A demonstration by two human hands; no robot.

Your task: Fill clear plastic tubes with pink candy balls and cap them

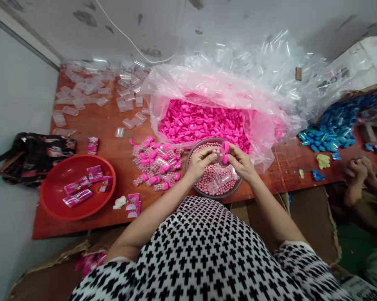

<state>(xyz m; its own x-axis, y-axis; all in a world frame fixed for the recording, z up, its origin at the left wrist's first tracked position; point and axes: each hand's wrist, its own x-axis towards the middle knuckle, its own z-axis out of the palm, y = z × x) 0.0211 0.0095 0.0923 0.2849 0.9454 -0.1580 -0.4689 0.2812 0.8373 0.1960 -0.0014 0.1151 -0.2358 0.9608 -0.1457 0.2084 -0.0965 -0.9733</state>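
Over a grey bowl (194, 189) of small pink beads (205, 171), both my hands meet. My left hand (203, 162) is closed around a small clear plastic container (219, 155) with pink beads in it. Between the fingers of my right hand (239, 162) is a bright pink plastic cap (225, 147) with a loop, at the container's end. Whether the cap touches the container, I cannot tell. Clear empty containers (218, 184) lie on the beads below. A pile of filled, pink-capped containers (159, 163) lies left of the bowl.
Behind the bowl, a large plastic bag (260, 142) holds many pink caps (201, 121). A red basin (47, 200) with pink packets stands left, beside a dark bag (28, 154). Clear containers (82, 90) are scattered at the back left. Blue pieces (329, 129) and another person's hands (360, 169) are at right.
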